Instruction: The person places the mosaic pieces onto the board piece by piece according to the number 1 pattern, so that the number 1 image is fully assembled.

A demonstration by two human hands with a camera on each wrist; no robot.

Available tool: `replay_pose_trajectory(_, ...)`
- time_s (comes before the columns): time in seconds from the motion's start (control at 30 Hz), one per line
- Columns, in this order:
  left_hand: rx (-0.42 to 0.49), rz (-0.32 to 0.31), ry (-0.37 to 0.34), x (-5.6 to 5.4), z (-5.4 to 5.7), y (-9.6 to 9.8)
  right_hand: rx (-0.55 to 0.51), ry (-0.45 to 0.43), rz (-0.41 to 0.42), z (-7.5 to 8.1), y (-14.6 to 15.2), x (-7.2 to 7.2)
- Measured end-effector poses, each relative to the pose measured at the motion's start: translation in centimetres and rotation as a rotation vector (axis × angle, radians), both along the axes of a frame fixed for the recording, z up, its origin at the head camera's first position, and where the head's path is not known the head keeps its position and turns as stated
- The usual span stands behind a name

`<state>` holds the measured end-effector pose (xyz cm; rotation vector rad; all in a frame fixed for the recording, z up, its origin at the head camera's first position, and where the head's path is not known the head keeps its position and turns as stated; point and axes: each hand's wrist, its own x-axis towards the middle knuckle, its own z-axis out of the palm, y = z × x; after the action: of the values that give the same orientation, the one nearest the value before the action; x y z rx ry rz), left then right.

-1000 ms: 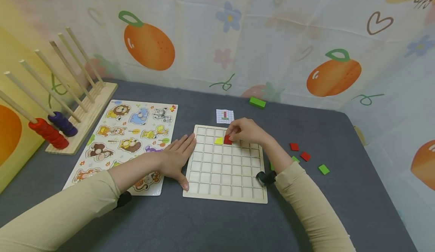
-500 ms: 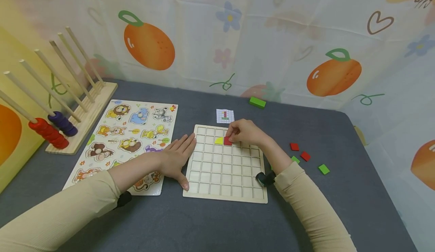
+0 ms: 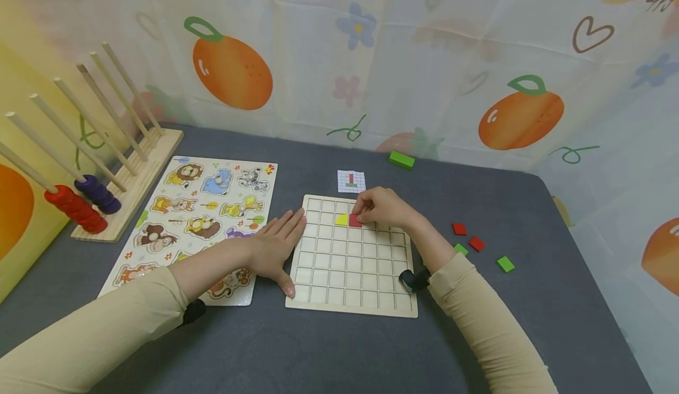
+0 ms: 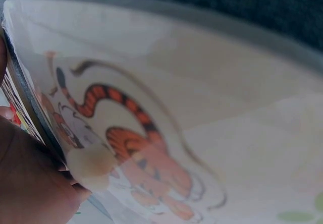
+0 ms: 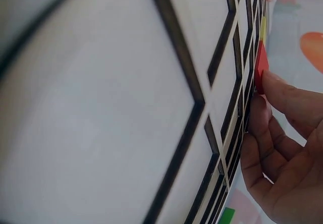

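A pale wooden grid board (image 3: 336, 280) lies on the table in the head view. Spread along its left edge, my left hand (image 3: 276, 249) rests with straight fingers, the thumb near the lower left corner. My right hand (image 3: 386, 206) bends over the upper part of the board, its thumb and fingers pinching a red square tile (image 3: 355, 221). That tile sits beside a yellow tile (image 3: 341, 220) on the grid. In the right wrist view, the thumb and a fingertip meet the near edge of the red tile (image 5: 261, 67). The far fingertips are partly hidden in the head view.
Behind the board lies a small paper pattern card (image 3: 351, 181). Loose red tiles (image 3: 476, 244) and green tiles (image 3: 506, 264) are at right, with a green block (image 3: 401, 160) farther back. An animal puzzle board (image 3: 207, 205) and a wooden peg stand (image 3: 127, 187) occupy the left.
The red tile has shifted very slightly toward the person and looks flatter on the grid, with the right fingers still at it. My left hand has not moved.
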<state>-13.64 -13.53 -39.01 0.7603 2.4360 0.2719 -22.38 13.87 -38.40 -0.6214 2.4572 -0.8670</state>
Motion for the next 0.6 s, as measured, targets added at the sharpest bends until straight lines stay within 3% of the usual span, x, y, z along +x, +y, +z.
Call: replay_pose_trajectory(0.6, 0.004, 0.001, 0.002, -0.05, 0.02, 0.02, 0.028, 0.018, 0.020, 0.04, -0.25, -0.07)
